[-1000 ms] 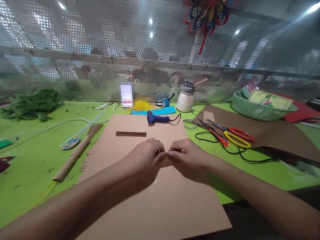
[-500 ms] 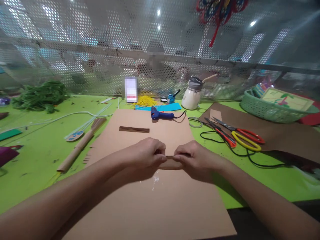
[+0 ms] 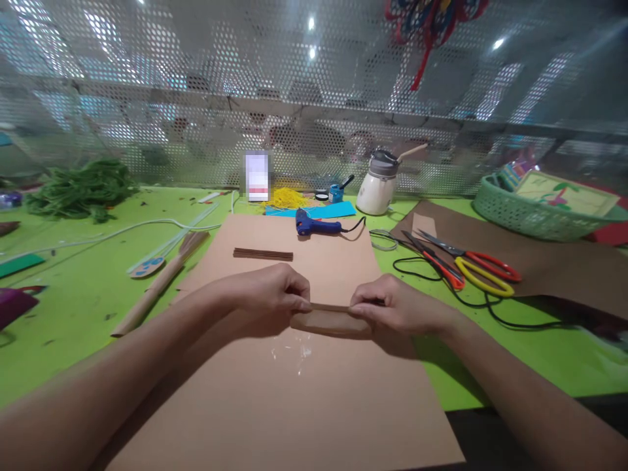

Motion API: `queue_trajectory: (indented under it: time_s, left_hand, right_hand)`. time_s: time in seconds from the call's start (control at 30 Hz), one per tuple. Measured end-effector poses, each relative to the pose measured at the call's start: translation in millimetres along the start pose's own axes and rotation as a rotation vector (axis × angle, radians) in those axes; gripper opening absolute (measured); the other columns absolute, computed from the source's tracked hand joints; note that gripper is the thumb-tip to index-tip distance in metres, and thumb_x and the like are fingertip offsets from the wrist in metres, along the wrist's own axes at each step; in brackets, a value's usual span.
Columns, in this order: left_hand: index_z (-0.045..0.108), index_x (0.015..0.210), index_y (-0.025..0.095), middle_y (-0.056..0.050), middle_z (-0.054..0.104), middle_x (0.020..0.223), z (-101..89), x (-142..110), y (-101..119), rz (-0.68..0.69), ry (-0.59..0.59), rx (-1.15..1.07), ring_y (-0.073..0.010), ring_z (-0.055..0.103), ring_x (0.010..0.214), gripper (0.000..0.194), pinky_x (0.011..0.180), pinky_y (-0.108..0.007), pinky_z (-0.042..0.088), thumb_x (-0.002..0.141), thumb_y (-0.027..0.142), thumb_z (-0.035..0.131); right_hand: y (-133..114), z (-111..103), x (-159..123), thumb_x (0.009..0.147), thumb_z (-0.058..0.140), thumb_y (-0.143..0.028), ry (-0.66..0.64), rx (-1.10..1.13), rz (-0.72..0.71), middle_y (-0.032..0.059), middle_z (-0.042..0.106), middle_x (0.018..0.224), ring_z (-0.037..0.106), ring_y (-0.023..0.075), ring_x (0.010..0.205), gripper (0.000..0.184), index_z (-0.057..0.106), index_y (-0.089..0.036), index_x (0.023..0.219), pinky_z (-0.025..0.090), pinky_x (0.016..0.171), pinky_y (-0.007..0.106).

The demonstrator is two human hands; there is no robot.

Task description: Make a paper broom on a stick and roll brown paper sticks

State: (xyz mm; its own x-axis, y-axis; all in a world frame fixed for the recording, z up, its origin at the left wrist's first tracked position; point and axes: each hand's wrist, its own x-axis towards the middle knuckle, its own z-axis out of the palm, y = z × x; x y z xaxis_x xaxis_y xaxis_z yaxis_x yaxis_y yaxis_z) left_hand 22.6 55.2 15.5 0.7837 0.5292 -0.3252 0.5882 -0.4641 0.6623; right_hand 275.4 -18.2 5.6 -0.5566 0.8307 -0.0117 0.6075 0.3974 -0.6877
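Note:
My left hand (image 3: 282, 291) and my right hand (image 3: 385, 302) pinch a strip of brown paper (image 3: 331, 319) between thumbs and fingers, one near each end. The strip has a folded upper edge and is held just above a large sheet of brown paper (image 3: 275, 405), with a gap between the two hands. Whitish marks show on the sheet just below the strip. Beyond my left hand lies a narrow folded dark-brown paper bundle (image 3: 263, 254). A blue glue gun (image 3: 318, 226) rests on the far part of the sheet.
Scissors (image 3: 483, 275) with red and yellow handles lie at right by a black cord (image 3: 515, 322). A white jar (image 3: 377, 193), green basket (image 3: 544, 212) and phone (image 3: 258, 175) stand at the back. At left are a rolled paper tube (image 3: 152, 297) and green strands (image 3: 81, 190).
My hands have moved apart along the paper strip, and more of it shows between them. The view has shifted slightly, while the glue gun and folded bundle stay on the sheet.

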Motion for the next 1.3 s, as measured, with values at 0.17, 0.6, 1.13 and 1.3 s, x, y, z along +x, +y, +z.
queue_trajectory:
  time_s: [0.17,0.6,1.13,1.3]
  left_hand:
    - [0.062,0.071,0.017,0.002,0.058,0.067,-1.6,0,0,0.024,0.027,-0.016,-0.0132,0.051,0.065,0.013,0.058,-0.022,0.037,0.076,0.022,0.051]
    - [0.064,0.081,0.015,0.003,0.057,0.07,-6.1,-5,7,0.191,0.064,-0.394,-0.011,0.05,0.067,0.025,0.064,-0.022,0.039,0.085,0.039,0.06]
    - [0.07,0.078,0.015,-0.001,0.061,0.07,50.1,9,11,0.177,-0.194,-1.098,-0.012,0.054,0.064,0.028,0.073,-0.033,0.048,0.07,0.039,0.081]
    - [0.071,0.09,0.014,-0.007,0.068,0.083,61.2,14,9,0.194,-0.153,-1.093,-0.0167,0.062,0.076,0.028,0.078,-0.034,0.05,0.077,0.038,0.074]
  right_hand:
    - [3,-4,-1,0.09,0.054,-0.028,0.0,-0.02,0.038,-0.0015,0.059,0.064,0.048,0.0103,0.06,0.024,0.066,-0.014,0.075,0.035,0.054,0.021]
    - [13,-15,-2,0.083,0.063,-0.055,0.319,0.355,-0.048,0.0075,0.068,0.092,0.063,0.0187,0.079,0.041,0.068,-0.018,0.1,0.051,0.07,0.03]
    - [-26,10,0,0.082,0.072,-0.042,0.148,0.674,-0.282,0.0074,0.063,0.089,0.061,0.0188,0.083,0.025,0.072,-0.017,0.082,0.052,0.076,0.033]
    - [-17,14,2,0.083,0.072,-0.035,0.227,0.784,-0.149,0.0018,0.063,0.077,0.06,0.0146,0.073,0.019,0.064,-0.018,0.079,0.051,0.069,0.028]
